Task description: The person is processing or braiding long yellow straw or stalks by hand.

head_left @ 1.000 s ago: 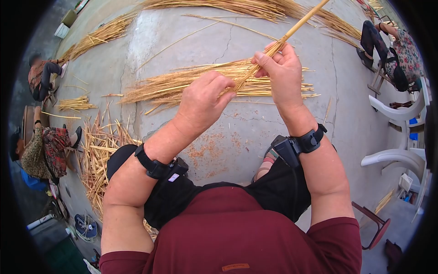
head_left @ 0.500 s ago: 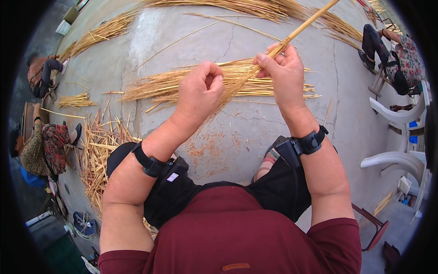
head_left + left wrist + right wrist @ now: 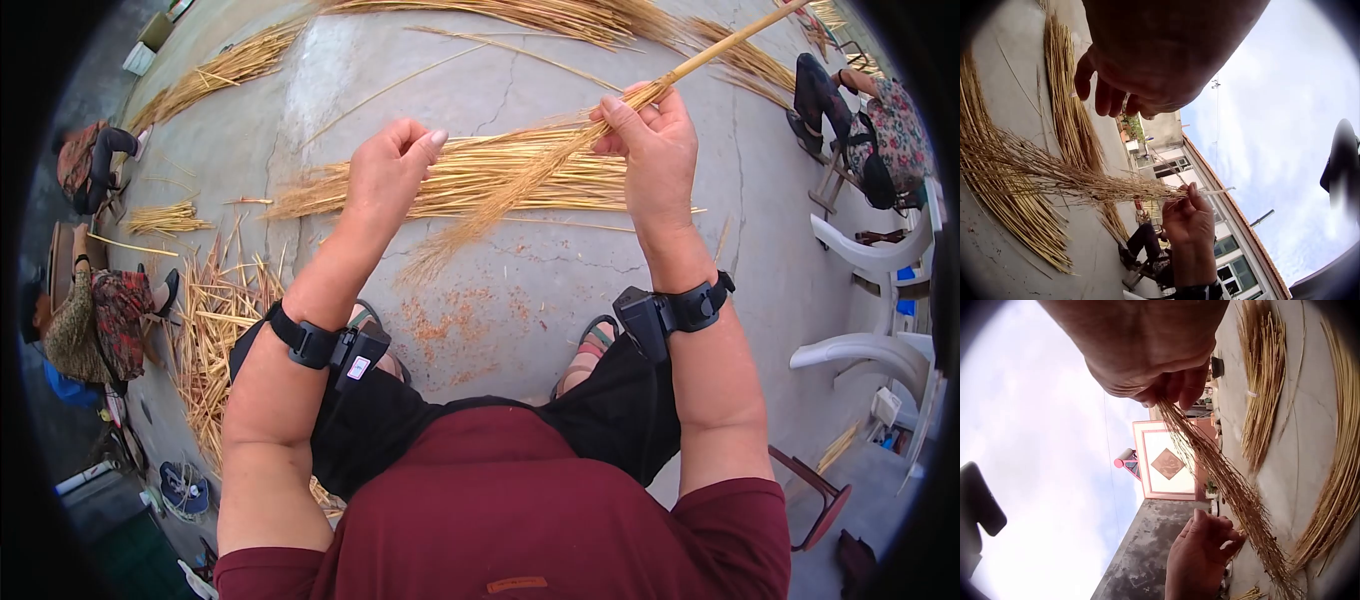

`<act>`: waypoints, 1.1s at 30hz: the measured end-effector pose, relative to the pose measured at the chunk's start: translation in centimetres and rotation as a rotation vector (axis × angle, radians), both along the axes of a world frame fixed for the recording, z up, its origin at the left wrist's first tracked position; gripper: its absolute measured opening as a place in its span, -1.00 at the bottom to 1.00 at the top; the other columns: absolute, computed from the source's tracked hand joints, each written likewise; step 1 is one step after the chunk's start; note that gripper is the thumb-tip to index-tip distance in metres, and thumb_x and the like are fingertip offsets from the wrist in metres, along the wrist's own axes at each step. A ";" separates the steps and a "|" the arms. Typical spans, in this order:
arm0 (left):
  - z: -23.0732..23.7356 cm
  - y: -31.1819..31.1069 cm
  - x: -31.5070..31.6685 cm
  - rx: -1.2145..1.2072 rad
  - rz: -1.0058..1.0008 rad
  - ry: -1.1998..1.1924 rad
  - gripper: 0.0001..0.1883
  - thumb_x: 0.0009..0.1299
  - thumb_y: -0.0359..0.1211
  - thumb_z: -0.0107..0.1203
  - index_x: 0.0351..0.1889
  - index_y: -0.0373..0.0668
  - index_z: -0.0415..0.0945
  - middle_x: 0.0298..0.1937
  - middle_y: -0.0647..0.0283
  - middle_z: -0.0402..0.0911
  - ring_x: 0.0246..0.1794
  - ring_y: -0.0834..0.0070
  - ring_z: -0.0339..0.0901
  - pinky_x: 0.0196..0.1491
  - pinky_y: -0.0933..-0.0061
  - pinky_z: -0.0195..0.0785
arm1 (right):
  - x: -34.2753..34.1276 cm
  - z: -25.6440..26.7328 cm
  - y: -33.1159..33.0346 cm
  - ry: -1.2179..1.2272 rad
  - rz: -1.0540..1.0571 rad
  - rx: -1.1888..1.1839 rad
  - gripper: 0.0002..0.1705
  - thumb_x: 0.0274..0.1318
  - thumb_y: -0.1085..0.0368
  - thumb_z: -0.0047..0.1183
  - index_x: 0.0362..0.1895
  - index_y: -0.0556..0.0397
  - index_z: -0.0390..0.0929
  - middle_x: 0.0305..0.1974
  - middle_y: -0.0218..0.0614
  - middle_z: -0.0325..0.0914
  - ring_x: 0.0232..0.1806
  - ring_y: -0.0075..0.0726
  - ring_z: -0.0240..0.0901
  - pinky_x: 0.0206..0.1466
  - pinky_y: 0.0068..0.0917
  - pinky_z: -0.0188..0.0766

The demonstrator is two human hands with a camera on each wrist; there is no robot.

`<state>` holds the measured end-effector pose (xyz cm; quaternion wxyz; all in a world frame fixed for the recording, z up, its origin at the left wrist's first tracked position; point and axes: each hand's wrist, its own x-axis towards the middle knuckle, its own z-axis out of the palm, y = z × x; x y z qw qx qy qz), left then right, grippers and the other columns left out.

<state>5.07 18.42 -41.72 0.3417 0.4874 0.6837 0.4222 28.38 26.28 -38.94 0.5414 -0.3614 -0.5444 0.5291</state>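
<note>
A: What do your right fingers do?

B: The fingers of your right hand (image 3: 662,160), thumb uppermost, pinch a straw bundle (image 3: 500,207) at the neck, where its stem meets its feathery brush.

A: And your left?

B: Your left hand (image 3: 385,172) is raised to the other side, its fingers loosely bent and free, apart from the straw.

A: How does the bundle lie?

B: It slants through the air in front of you: the stem rises away to your right, and the brush spreads down toward your left and nearer your body.

A: What lies beneath and around?

B: Beyond the brush, a pile of long stalks (image 3: 470,170) lies crosswise on the concrete floor (image 3: 590,285). Nearer your feet are scattered reddish-brown crumbs (image 3: 450,328); to your left, a tangled heap of straw (image 3: 215,330), with a small bunch of stalks (image 3: 165,220) past it.

A: And at the margins?

B: Long sheaves (image 3: 490,14) lie along the far side. Two seated people are at your left, another person (image 3: 890,125) at your right, beyond a white plastic chair (image 3: 870,350). Your left wrist view adds a building (image 3: 1225,247) with windows.
</note>
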 end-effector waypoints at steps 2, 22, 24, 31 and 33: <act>-0.5 -0.4 0.0 -0.002 -0.135 0.053 -0.86 0.38 -0.35 0.06 -0.19 -0.19 0.45 -0.36 0.40 0.51 -0.39 0.69 0.42 -0.26 0.65 0.33 | 0.4 0.1 0.3 0.033 -0.015 0.011 -0.74 0.10 0.42 0.10 -0.18 0.16 0.29 -0.40 -0.22 0.56 -0.38 -0.49 0.55 -0.45 -0.68 0.50; 0.0 -2.4 4.6 -0.070 -0.355 -0.139 -0.81 0.25 -0.53 0.18 -0.19 -0.24 0.46 -0.31 0.42 0.51 -0.33 0.74 0.43 -0.22 0.70 0.36 | -0.6 -1.9 -0.1 0.140 0.258 -0.240 -0.86 0.20 0.30 0.03 -0.18 0.02 0.41 -0.36 -0.37 0.53 -0.35 -0.58 0.45 -0.40 -0.65 0.39; 0.2 -2.4 4.2 -0.125 -0.388 -0.212 -0.83 0.28 -0.48 0.17 -0.19 -0.23 0.46 -0.29 0.40 0.53 -0.32 0.72 0.44 -0.20 0.67 0.37 | -0.7 -2.2 0.0 0.116 0.260 -0.232 -0.88 0.20 0.31 0.03 -0.20 0.01 0.42 -0.36 -0.39 0.53 -0.36 -0.59 0.44 -0.39 -0.65 0.39; 1.2 -1.8 1.9 -0.262 -0.355 -0.298 -0.78 0.39 -0.22 0.08 -0.19 -0.16 0.47 -0.22 0.34 0.56 -0.27 0.65 0.50 -0.13 0.55 0.40 | -0.8 -2.2 -0.1 0.071 0.251 -0.244 -0.89 0.20 0.31 0.01 -0.20 0.00 0.42 -0.37 -0.41 0.52 -0.37 -0.61 0.44 -0.36 -0.66 0.40; 1.2 -1.6 1.5 -0.229 -0.322 -0.407 -0.77 0.39 -0.20 0.07 -0.17 -0.16 0.48 -0.21 0.34 0.57 -0.26 0.64 0.51 -0.12 0.55 0.39 | -0.8 -2.2 -0.1 0.064 0.251 -0.243 -0.89 0.20 0.31 0.01 -0.20 0.00 0.42 -0.37 -0.42 0.52 -0.38 -0.61 0.43 -0.36 -0.66 0.40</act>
